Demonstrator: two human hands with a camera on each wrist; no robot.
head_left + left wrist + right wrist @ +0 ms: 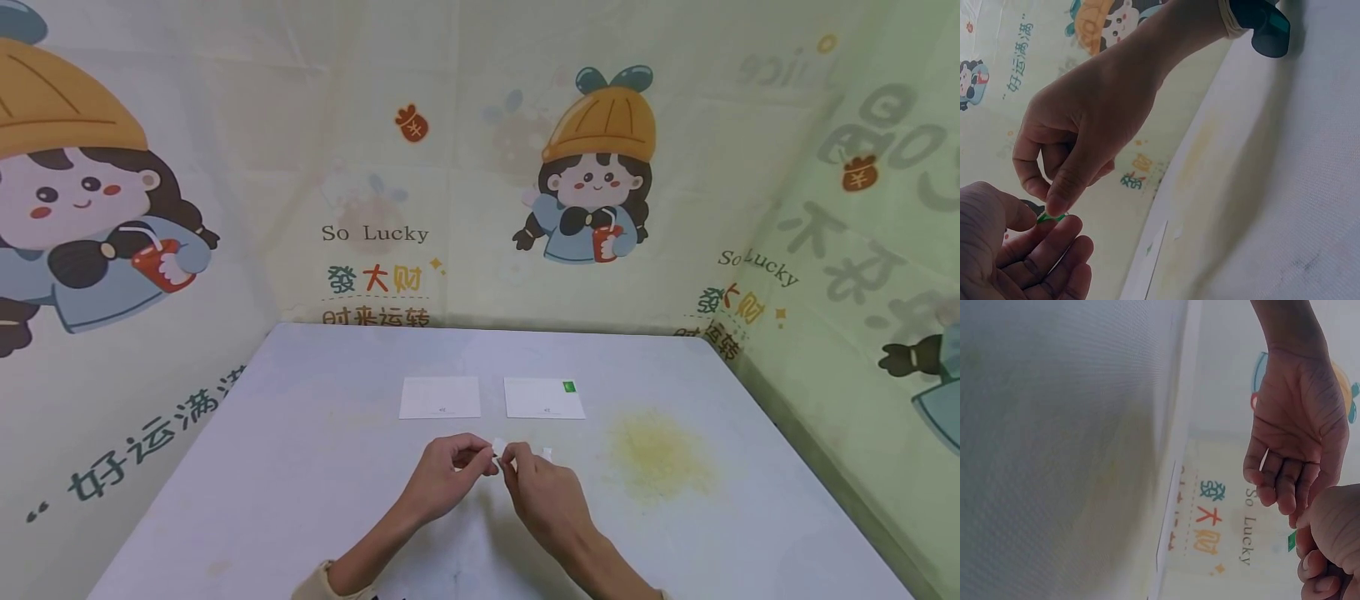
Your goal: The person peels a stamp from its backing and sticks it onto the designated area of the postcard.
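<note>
My left hand (450, 475) and right hand (547, 496) meet fingertip to fingertip above the table, in front of two cards. Between them is a small green stamp (1052, 218) with a pale edge, pinched by thumb and finger of each hand. In the right wrist view the stamp (1292, 542) peeks out beside the right fingertips, and the left palm faces the camera. Most of it is covered by fingers. Beyond the hands lie a plain white card (440, 396) on the left and another white card (536, 398) on the right, with a green stamp (569, 387) at its upper right corner.
A tiny white scrap (547, 454) lies just beyond the right hand. The white table (322, 483) has a yellowish stain (660, 454) to the right. Printed cloth walls (465, 167) enclose its back and sides.
</note>
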